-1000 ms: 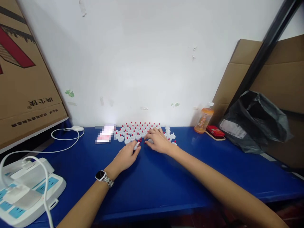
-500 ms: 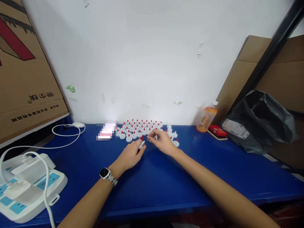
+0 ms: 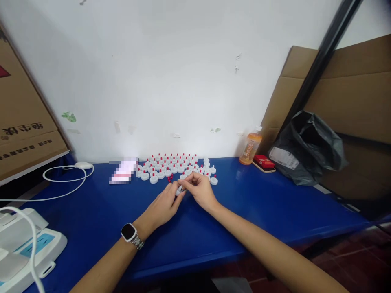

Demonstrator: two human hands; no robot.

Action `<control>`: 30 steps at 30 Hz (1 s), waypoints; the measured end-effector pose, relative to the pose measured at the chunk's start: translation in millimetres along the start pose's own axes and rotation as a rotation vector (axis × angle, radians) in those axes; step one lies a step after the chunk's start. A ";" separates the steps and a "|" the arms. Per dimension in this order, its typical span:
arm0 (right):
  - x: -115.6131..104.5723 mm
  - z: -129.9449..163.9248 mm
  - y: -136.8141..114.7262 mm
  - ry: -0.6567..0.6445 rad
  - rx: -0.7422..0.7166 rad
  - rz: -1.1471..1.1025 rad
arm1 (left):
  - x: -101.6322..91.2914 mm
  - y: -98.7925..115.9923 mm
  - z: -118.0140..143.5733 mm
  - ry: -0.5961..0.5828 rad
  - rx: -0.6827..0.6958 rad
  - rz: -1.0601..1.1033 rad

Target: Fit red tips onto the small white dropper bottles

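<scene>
both hands meeting over the blue table (image 3: 91, 211), just in front of the cluster of white caps with red tips (image 3: 171, 166). left hand (image 3: 163, 205) pinching a small white cap piece (image 3: 179, 189) at the fingertips, wrist wearing a watch (image 3: 128, 232). right hand (image 3: 200, 189) closed in on the same spot from the other side, fingertips pressed together right against that piece; too small and blurry to tell whether something red is between them. so the piece sits dead between the two grips, touching both, slightly nearer the left palm. long axis hard to read, looks roughly pointing across toward the right hand, not sure though. a few loose red bits (image 3: 170, 178) lying just beyond the fingers, near side of the cluster.

around it: white cable (image 3: 65, 185) looping off to the left, white and light blue device (image 3: 27, 252) at the near left corner, cardboard box (image 3: 21, 122) leaning on the left. over on the right, orange bottle (image 3: 250, 148) by the wall, red pack (image 3: 264, 161) just beside it, black plastic bag (image 3: 308, 148) further right, all well apart from the hands.
</scene>
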State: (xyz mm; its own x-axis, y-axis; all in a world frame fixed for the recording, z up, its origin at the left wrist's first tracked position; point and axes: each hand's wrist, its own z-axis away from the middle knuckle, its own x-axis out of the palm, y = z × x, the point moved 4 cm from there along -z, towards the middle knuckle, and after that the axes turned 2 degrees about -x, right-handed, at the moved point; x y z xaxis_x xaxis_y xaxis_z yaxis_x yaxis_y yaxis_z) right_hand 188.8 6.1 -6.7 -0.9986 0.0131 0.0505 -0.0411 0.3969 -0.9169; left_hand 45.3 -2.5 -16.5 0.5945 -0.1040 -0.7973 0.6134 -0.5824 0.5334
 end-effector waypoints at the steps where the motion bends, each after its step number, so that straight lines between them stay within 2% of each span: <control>1: 1.2 2.0 -1.3 0.029 -0.018 0.037 | 0.6 0.7 -1.0 0.011 0.000 0.012; 4: 2.5 7.6 -9.2 0.067 -0.109 0.169 | 1.0 5.7 -5.1 0.039 0.014 0.076; 9: -1.1 10.5 -24.1 0.060 -0.261 0.287 | -2.7 14.8 -12.7 0.059 0.039 0.175; 14: -4.5 8.3 -27.1 0.036 -0.298 0.352 | -6.8 18.1 -17.0 0.073 0.080 0.201; 18: -7.5 9.3 -25.2 0.038 -0.325 0.397 | -3.4 17.9 -17.8 0.035 0.090 0.190; 23: -13.4 11.9 -27.4 0.025 -0.288 0.375 | 2.3 22.4 -19.1 0.008 0.109 0.173; 27: -32.0 0.2 -35.3 -0.051 -0.217 0.333 | -0.7 32.5 -31.3 0.044 0.079 0.167; 30: -65.9 -27.7 -37.9 0.060 -0.237 0.364 | -0.4 34.2 -41.4 0.099 0.043 0.136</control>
State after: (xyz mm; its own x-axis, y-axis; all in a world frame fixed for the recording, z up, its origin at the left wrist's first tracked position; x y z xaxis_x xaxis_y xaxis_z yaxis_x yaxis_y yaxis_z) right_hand 257.0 15.6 35.7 -0.9427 0.2420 -0.2298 0.3288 0.5557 -0.7636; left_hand 87.5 11.0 13.8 0.7204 -0.1052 -0.6855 0.5021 -0.6028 0.6201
